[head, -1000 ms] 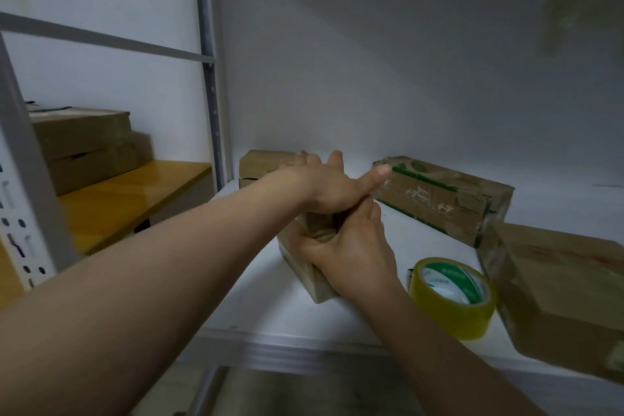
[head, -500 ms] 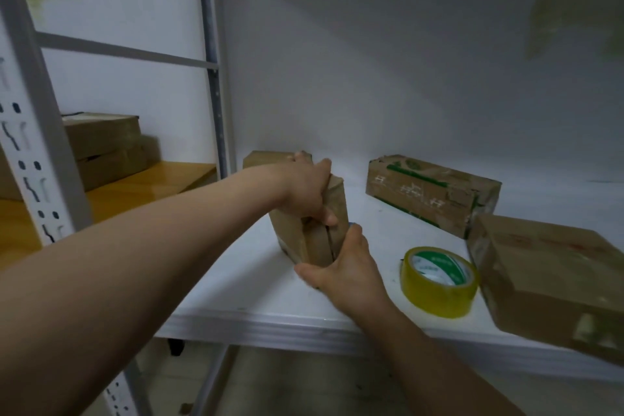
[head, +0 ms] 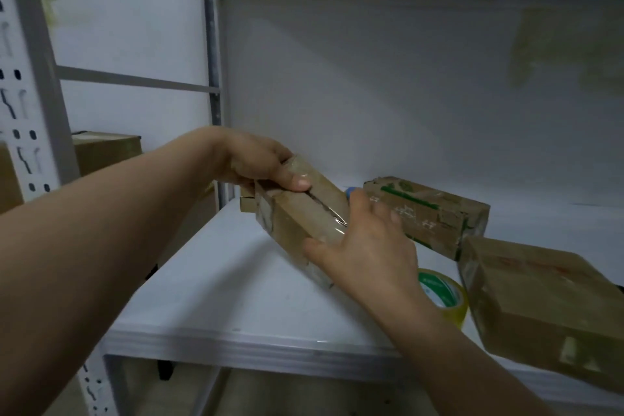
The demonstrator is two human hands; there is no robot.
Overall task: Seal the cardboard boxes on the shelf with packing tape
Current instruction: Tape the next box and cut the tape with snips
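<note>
The light is dim, cool and flat, possibly from a source above and behind the camera. The white shelf board [head: 216,297] is the brightest surface, while the back wall [head: 371,94] turns grey and darkens towards the top. Small glints sit on the clear tape [head: 332,224] over the held cardboard box [head: 297,213]. Wide-angle distortion bends the perforated upright [head: 37,78] at the left edge, and the large box [head: 540,307] at lower right looks soft and smeared.

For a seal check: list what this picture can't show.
Head view only.
- Held box: lower end covered by the right hand; underside faces away.
- Tape roll: partly behind the right forearm.
- Rightmost box: cut off by the frame edge.
- Blue object: mostly hidden behind that hand.
</note>
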